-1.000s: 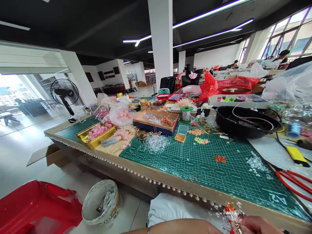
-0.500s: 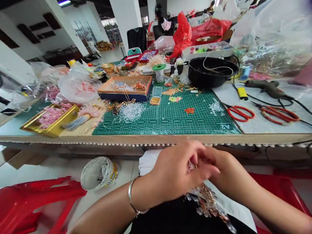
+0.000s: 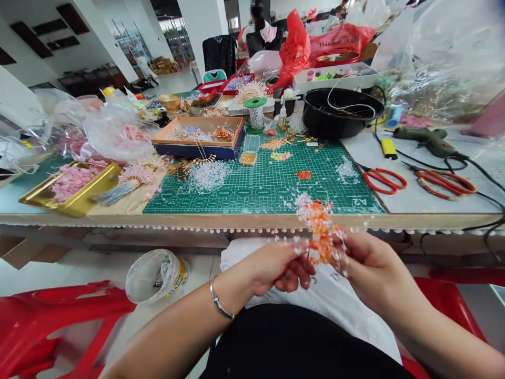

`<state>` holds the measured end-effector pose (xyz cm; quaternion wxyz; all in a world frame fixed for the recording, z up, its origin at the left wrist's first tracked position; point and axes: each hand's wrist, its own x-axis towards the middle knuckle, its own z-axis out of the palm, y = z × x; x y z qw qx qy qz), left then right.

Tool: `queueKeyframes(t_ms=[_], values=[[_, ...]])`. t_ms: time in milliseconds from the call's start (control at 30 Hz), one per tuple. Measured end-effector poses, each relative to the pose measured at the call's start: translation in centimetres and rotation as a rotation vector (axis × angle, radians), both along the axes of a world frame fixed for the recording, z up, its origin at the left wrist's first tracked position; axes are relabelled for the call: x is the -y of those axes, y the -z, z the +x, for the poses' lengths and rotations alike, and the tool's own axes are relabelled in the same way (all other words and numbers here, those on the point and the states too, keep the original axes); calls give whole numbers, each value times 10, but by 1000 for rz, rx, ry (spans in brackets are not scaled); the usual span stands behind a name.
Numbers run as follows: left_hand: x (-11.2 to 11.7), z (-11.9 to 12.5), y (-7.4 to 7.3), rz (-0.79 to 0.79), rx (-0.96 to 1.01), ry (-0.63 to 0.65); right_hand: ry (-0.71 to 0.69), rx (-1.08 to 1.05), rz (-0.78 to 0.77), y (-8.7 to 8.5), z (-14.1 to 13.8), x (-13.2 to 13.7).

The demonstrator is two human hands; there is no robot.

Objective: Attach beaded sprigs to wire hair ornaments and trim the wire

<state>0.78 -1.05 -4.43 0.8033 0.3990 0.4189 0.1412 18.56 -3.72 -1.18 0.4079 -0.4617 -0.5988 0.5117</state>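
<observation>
A beaded ornament (image 3: 320, 231) of orange and clear beads stands upright over my lap, just before the table edge. Clear beads stick out from it on all sides, slightly blurred. My left hand (image 3: 282, 268), with a silver bangle at the wrist, is closed on its left lower side with curled fingers. On the other side my right hand (image 3: 366, 263) pinches it; the beads partly hide those fingertips. Beyond it on the green cutting mat (image 3: 252, 197) lie a small pile of orange beads (image 3: 303, 175) and a heap of clear beads (image 3: 209, 176).
Red-handled scissors (image 3: 384, 180), a second pair (image 3: 445, 181) and a glue gun (image 3: 424, 139) lie to the right. A black basin (image 3: 341, 123) and a shallow box (image 3: 197, 147) stand farther back. At left are a gold tray (image 3: 79, 202), a bucket (image 3: 155, 276) and a red stool (image 3: 71, 316).
The beaded ornament has turned from hanging below my hands to standing up above them, its orange beads now showing. My hands have moved apart to either side of it.
</observation>
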Motion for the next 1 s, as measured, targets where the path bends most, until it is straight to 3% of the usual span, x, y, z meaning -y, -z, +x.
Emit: queueKeyframes(t_ms=[133,233,300,433,700,867,1000], values=[[10,-4,-25,212,-38,158,232,355,153,6,-2,-3],[14,-7,-42,338,-53,120,274,500,187,10,-2,-3],[16,-8,-46,416,-88,64,296,549,207,11,-2,-2],[15,-7,-36,564,-95,-92,304,619,249,10,-4,0],[6,2,-12,464,162,-234,233,458,130,-2,-10,3],[6,1,-14,430,86,-317,147,391,129,-1,-10,3],[8,-1,-19,500,-70,-335,130,501,175,1,-10,3]])
